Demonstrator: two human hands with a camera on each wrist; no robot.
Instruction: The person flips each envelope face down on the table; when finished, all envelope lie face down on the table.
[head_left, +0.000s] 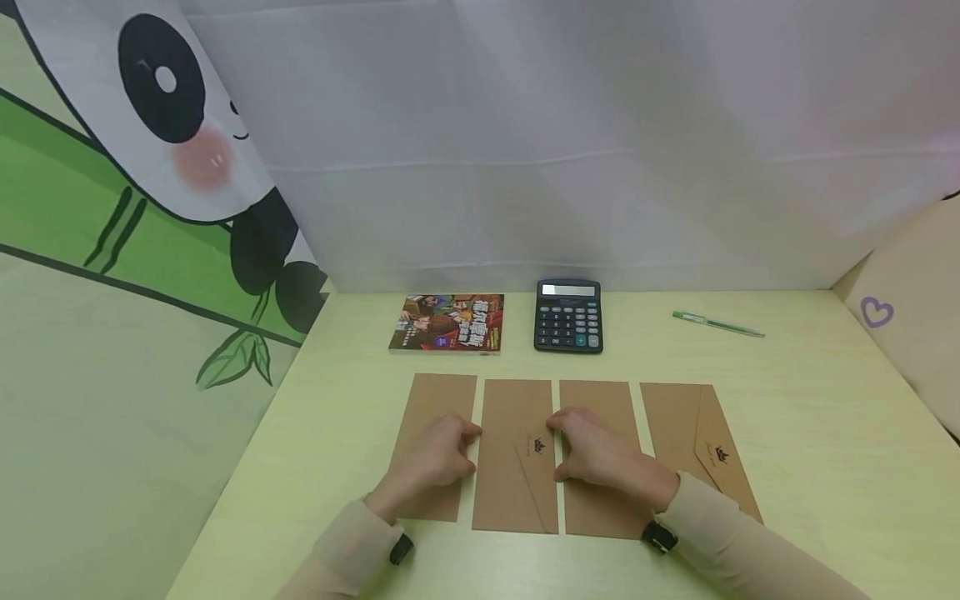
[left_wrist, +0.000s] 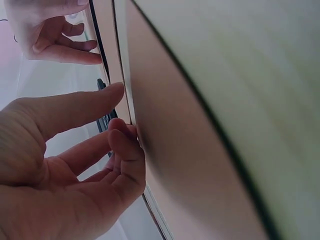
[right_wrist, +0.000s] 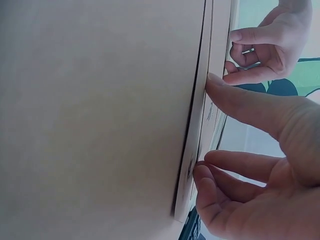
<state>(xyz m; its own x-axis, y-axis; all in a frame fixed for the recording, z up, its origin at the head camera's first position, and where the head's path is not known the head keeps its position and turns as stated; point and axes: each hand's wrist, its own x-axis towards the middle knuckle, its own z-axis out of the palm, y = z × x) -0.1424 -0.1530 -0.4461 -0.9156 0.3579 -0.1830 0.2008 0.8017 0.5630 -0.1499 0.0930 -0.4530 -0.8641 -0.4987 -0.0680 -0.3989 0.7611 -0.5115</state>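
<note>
Several brown paper envelopes lie side by side in a row on the table. My left hand is over the leftmost envelope, its thumb and fingertips at the left edge of the second envelope. That one shows a flap line and a dark crown print. Across from it, my right hand lies over the third envelope, with thumb and fingertips at the second one's right edge. In both wrist views, thumb and fingers stand apart, bent a little, without pinching paper. The rightmost envelope, also crown-printed, is partly covered by the right sleeve.
Behind the row lie a colourful book, a black calculator and a green pen. A white cloth hangs at the back edge of the pale table. A painted wall is at the left.
</note>
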